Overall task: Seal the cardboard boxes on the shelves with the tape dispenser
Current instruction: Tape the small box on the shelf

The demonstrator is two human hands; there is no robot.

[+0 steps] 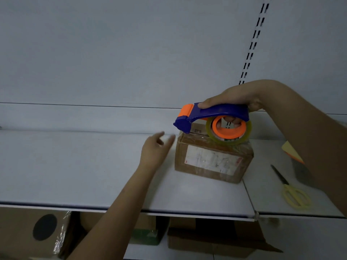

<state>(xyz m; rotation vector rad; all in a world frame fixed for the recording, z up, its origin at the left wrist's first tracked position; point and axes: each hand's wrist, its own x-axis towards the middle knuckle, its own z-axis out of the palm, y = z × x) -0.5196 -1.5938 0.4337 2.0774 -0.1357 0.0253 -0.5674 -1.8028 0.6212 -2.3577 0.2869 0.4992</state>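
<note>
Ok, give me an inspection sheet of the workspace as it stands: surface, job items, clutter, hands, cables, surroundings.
Surface: white shelf, two panels butted together.
Job's things: box on the shelf, white label on its front; dispenser over its top, tape roll at the box top.
Clutter: scissors and a yellow sheet to the right.
Hands: right hand grips the dispenser; left hand open beside the box, contact unclear.
Cables: nothing seen.
Surroundings: more boxes on the shelf below; slotted upright behind.

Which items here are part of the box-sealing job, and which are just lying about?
In use: tape dispenser, gripped by the right hand; cardboard box under it; open left hand beside the box.

Lying about: yellow scissors, yellow-orange sheet, boxes on lower shelf.
</note>
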